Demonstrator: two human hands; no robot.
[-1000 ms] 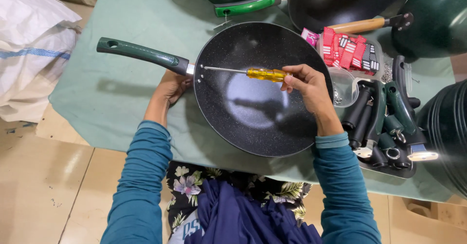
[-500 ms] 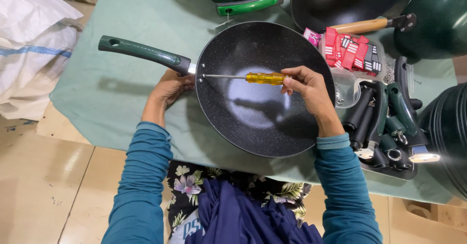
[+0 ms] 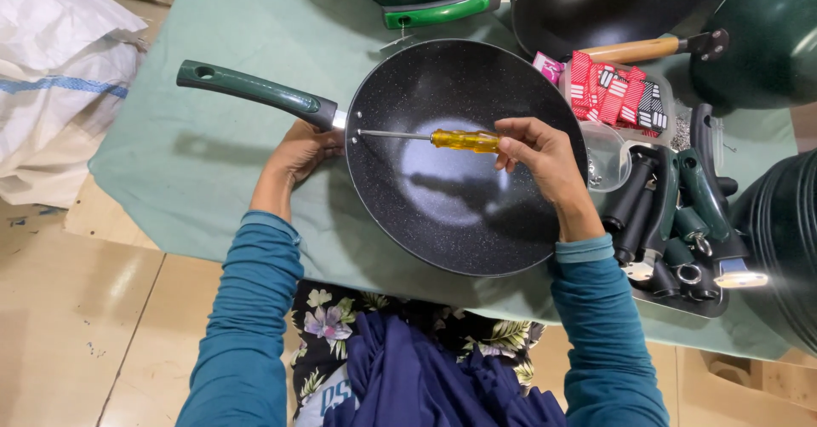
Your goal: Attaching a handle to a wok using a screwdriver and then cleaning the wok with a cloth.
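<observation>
Your right hand [image 3: 540,150] grips the yellow-handled screwdriver [image 3: 464,140], its tip at the inner wall of the black speckled pan [image 3: 442,214] on the green table [image 3: 213,155], while your left hand [image 3: 302,150] clasps the pan beneath its green handle [image 3: 255,93]

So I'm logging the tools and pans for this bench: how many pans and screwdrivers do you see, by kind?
Pans with a speckled black inside and green handle: 1
Other dark pans partly in view along the top and right edges: at least 4
Yellow-handled screwdrivers: 1
Wooden-handled tools: 1
Total: at least 7
</observation>
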